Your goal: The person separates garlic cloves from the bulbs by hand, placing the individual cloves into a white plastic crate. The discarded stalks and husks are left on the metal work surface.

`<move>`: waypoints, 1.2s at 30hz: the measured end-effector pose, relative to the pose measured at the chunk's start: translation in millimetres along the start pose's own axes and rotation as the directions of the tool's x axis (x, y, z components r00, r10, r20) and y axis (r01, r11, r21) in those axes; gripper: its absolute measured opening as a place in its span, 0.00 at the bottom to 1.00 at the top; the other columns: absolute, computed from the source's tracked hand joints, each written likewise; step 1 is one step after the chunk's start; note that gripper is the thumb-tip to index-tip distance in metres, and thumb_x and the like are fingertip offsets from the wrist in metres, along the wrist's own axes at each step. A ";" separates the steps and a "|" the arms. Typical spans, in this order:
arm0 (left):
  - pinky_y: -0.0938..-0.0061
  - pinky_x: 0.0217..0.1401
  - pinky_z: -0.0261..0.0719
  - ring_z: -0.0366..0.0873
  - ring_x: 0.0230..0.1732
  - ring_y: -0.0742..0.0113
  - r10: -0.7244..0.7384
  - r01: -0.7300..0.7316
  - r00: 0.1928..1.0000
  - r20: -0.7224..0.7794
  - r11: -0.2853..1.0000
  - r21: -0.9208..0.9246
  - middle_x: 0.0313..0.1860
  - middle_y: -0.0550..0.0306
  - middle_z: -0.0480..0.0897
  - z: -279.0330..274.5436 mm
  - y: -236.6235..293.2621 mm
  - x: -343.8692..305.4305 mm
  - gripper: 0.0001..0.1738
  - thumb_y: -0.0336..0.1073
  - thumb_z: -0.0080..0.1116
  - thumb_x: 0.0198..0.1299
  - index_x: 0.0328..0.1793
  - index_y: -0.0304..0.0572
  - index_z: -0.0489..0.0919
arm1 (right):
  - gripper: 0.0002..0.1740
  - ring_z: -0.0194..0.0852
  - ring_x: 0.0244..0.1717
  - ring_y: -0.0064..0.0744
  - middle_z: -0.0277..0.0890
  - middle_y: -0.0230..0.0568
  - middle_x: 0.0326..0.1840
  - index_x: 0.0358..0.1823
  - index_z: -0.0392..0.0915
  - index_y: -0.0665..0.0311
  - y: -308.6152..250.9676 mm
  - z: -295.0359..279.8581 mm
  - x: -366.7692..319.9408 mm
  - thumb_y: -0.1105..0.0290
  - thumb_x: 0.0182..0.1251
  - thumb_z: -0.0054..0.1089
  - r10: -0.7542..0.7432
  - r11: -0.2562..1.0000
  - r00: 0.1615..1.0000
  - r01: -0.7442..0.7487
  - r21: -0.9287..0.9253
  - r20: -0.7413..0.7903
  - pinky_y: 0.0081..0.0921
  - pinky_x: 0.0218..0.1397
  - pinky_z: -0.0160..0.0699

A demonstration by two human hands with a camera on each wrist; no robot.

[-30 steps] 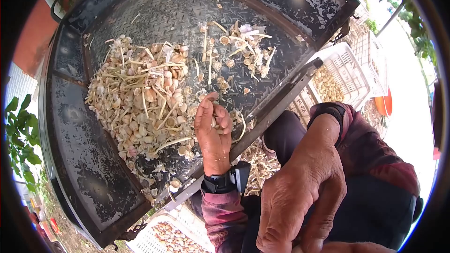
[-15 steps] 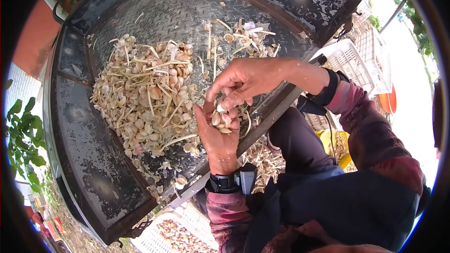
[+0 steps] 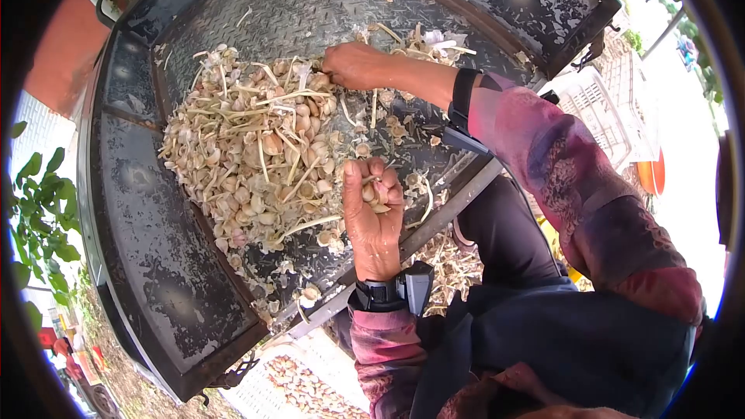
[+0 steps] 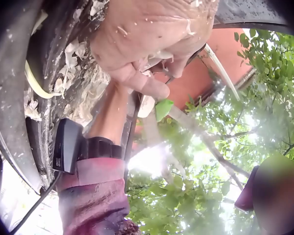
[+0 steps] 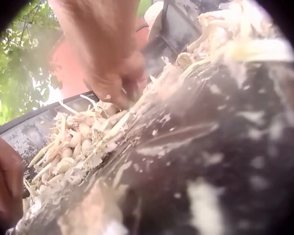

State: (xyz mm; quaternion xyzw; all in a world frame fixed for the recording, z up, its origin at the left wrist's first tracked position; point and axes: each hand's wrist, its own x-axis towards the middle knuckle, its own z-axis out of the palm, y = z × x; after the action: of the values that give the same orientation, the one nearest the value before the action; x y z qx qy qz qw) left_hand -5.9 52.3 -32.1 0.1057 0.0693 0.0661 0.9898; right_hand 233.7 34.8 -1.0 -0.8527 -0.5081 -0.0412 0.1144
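Garlic cloves and dry stalks form a heap (image 3: 256, 155) on the dark metal cart bed. Above the bed's near edge my left hand (image 3: 374, 217) is palm up, fingers curled round several garlic cloves (image 3: 377, 190). At the heap's upper right edge, my right hand (image 3: 358, 66) reaches down with bent fingertips among the cloves; what they touch is hidden. The right wrist view shows that hand (image 5: 112, 73) low over the heap (image 5: 78, 142), its fingertips partly out of sight. Close in the left wrist view is the left hand (image 4: 152, 39), with pale skins on it.
Loose stalks and root ends (image 3: 423, 43) lie on the bed right of the right hand. The cart's raised side wall (image 3: 155, 225) runs along the left. White crates (image 3: 594, 109) stand at the right, another crate with cloves (image 3: 306, 388) below the near edge.
The right hand has come from low in the view, past the left palm, up to the heap's upper right edge. The left hand's fingers have curled more over the cloves.
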 end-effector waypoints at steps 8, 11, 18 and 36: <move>0.87 0.18 0.60 0.62 0.22 0.77 0.072 -0.072 0.997 -0.002 0.993 0.094 0.29 0.61 0.69 0.3 6.7 1.1 0.12 0.42 0.53 0.62 0.38 0.42 0.71 | 0.10 0.78 0.32 0.32 0.77 0.43 0.31 0.35 0.77 0.71 -3.8 -21.0 -42.5 0.70 0.58 0.58 0.136 0.648 0.983 -0.183 0.740 0.124 0.29 0.37 0.78; 0.88 0.17 0.57 0.62 0.20 0.79 0.162 -0.140 0.984 -0.068 0.957 0.253 0.28 0.63 0.69 11.1 6.4 -0.1 0.14 0.41 0.54 0.62 0.46 0.39 0.72 | 0.11 0.76 0.33 0.24 0.77 0.38 0.32 0.40 0.76 0.70 -20.7 -33.8 -61.9 0.70 0.60 0.59 0.044 0.253 0.978 -0.209 0.945 0.204 0.22 0.37 0.77; 0.89 0.17 0.56 0.63 0.19 0.81 0.253 -0.195 0.961 -0.112 0.907 0.374 0.28 0.64 0.70 13.2 8.8 1.0 0.15 0.40 0.54 0.62 0.50 0.39 0.73 | 0.12 0.75 0.33 0.21 0.77 0.34 0.34 0.43 0.76 0.64 -73.5 -52.5 -95.9 0.76 0.56 0.59 -0.171 0.750 0.984 0.091 0.655 0.058 0.21 0.37 0.75; 0.82 0.17 0.62 0.62 0.22 0.72 -0.016 0.118 0.959 0.282 0.930 -0.348 0.36 0.56 0.72 -9.5 18.6 6.8 0.11 0.36 0.42 0.66 0.48 0.37 0.69 | 0.16 0.72 0.46 0.47 0.72 0.46 0.46 0.48 0.75 0.61 -21.6 -4.4 6.7 0.75 0.56 0.53 0.064 0.995 0.997 -0.060 0.079 -0.048 0.39 0.47 0.72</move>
State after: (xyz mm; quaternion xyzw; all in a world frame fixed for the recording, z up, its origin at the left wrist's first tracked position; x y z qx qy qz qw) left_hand -2.9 73.2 -38.1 -0.0722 -0.0782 0.0282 0.9939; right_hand 218.3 49.3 7.8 -0.8616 -0.4797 -0.0394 0.1615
